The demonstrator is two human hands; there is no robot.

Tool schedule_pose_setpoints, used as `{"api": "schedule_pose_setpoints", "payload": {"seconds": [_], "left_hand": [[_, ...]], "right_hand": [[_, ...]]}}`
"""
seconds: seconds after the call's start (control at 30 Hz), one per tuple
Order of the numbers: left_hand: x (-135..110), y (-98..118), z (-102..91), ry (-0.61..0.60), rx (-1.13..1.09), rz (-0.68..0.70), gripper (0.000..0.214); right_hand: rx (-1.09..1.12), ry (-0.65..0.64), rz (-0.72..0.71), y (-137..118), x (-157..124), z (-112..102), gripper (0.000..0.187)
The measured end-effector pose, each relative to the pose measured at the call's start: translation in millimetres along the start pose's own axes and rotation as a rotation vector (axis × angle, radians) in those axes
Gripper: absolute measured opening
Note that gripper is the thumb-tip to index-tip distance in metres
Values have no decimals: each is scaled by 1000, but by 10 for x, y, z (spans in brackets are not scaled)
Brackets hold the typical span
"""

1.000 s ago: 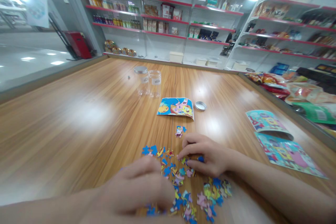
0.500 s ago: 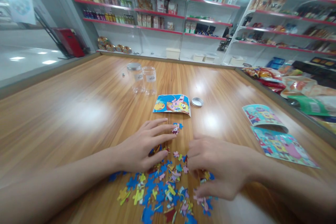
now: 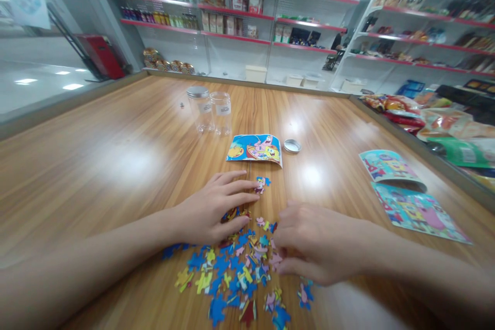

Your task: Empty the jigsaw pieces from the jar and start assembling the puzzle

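Note:
My left hand (image 3: 220, 206) lies open, palm down, with fingers spread over part of a heap of loose jigsaw pieces (image 3: 232, 273), mostly blue, yellow and pink. Its fingertips reach a small joined cluster of pieces (image 3: 262, 183). At the heap's right side, my right hand (image 3: 313, 242) is closed, thumb and curled fingers drawn together at a pink jigsaw piece (image 3: 276, 261); the palm hides whatever else is beneath. Beyond both hands lies a curled picture sheet (image 3: 255, 148) with cartoon figures on blue.
Two clear jars, one silver-lidded (image 3: 200, 108) and one lidless (image 3: 221, 113), stand behind the picture sheet. A loose metal lid (image 3: 292, 146) lies right of it. Two more picture sheets (image 3: 419, 211) are at right. Packaged goods (image 3: 456, 124) line the table's right edge; shelves stand behind.
My right thumb and fingers have drawn together, moving slightly left, and pieces beside the thumb have shifted or become covered. My left hand keeps its place. The view has tilted slightly.

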State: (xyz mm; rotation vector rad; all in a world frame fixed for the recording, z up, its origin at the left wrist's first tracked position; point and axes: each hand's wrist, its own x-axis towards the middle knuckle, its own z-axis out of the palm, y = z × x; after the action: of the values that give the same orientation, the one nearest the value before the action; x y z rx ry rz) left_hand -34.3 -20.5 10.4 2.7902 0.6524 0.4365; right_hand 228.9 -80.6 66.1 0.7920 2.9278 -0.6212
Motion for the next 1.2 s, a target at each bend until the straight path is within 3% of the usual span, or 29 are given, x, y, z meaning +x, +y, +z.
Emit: {"api": "schedule_pose_setpoints", "payload": {"seconds": [0.23, 0.57, 0.77, 1.2], "left_hand": [[7, -2, 8, 10, -15, 8, 45], [11, 9, -14, 34, -32, 21, 46], [5, 8, -9, 43, -40, 25, 46], [7, 28, -15, 38, -36, 17, 46]], "right_hand": [[-25, -12, -38, -103, -28, -57, 12], [-53, -6, -129, -136, -31, 131, 22], [-61, -25, -32, -99, -45, 0, 8], [-42, -45, -2, -48, -27, 15, 9]]}}
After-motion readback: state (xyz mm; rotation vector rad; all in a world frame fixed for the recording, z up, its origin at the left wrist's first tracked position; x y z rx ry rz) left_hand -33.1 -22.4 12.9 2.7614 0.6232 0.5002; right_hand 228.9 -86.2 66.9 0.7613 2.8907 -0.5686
